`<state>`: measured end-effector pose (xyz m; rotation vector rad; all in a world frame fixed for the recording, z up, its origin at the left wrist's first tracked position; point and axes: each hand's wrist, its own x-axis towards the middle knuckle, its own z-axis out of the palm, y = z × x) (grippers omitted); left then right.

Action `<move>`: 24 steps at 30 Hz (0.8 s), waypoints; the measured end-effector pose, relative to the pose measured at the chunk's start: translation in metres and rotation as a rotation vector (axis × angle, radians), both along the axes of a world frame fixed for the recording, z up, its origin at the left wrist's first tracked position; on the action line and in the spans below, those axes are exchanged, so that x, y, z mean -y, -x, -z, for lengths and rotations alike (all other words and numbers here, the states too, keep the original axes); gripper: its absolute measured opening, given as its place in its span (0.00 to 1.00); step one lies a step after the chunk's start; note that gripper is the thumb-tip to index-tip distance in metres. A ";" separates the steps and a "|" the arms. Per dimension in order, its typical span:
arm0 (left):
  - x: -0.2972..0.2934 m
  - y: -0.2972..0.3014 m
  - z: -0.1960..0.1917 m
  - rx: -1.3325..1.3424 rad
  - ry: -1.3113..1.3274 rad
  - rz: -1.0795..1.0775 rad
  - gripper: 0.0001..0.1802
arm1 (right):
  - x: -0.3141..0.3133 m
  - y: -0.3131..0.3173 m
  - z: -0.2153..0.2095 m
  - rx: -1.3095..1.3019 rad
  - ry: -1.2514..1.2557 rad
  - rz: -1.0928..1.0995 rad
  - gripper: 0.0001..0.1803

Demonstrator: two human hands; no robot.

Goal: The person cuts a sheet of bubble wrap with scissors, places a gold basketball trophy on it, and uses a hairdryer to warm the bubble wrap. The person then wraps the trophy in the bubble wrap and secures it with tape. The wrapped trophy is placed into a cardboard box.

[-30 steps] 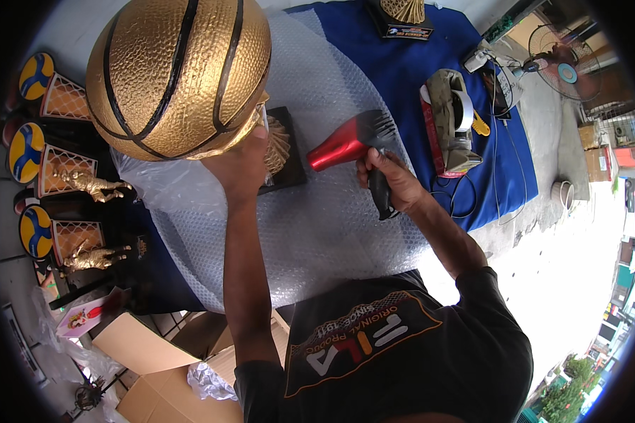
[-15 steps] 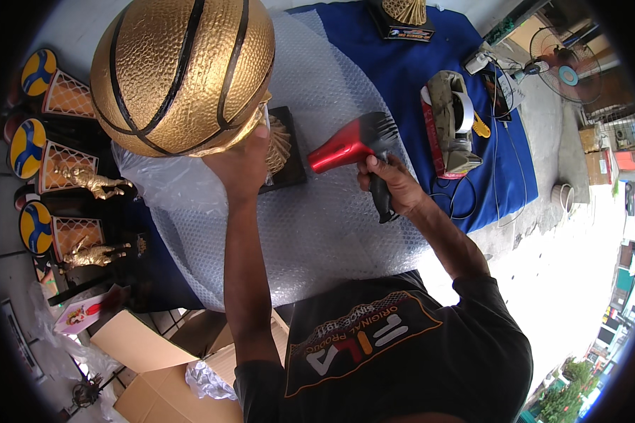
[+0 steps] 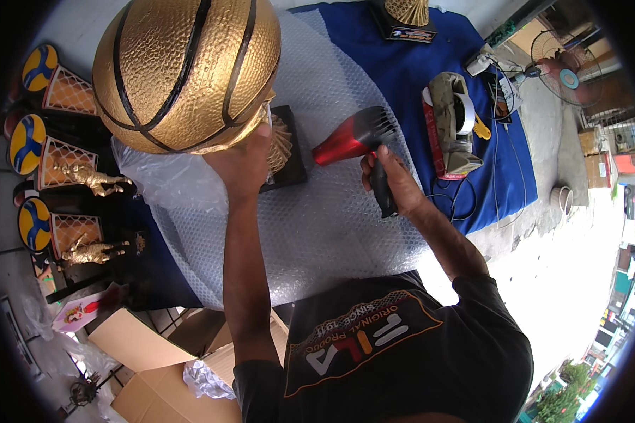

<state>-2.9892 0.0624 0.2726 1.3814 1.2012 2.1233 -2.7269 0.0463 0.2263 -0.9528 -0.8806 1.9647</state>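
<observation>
Under the ball [image 3: 183, 77], your left hand [image 3: 243, 168] clamps a trophy [image 3: 282, 144]; right of it, your right hand [image 3: 396, 182] grips a hairdryer [image 3: 353, 135]

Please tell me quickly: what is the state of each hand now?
Left hand: closed, holding the trophy.
Right hand: closed, holding the hair dryer.

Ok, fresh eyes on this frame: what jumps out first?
The big gold basketball at upper left, with the left hand gripping just below it. Next, the red-and-black hair dryer right of centre, held by its handle in the right hand and pointing left over bubble wrap. Then three yellow-and-blue volleyballs in a row along the left edge.
</observation>
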 end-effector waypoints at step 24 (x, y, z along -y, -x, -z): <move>0.012 0.010 0.012 -0.133 0.149 0.065 0.41 | -0.001 -0.002 -0.009 0.184 0.128 -0.011 0.29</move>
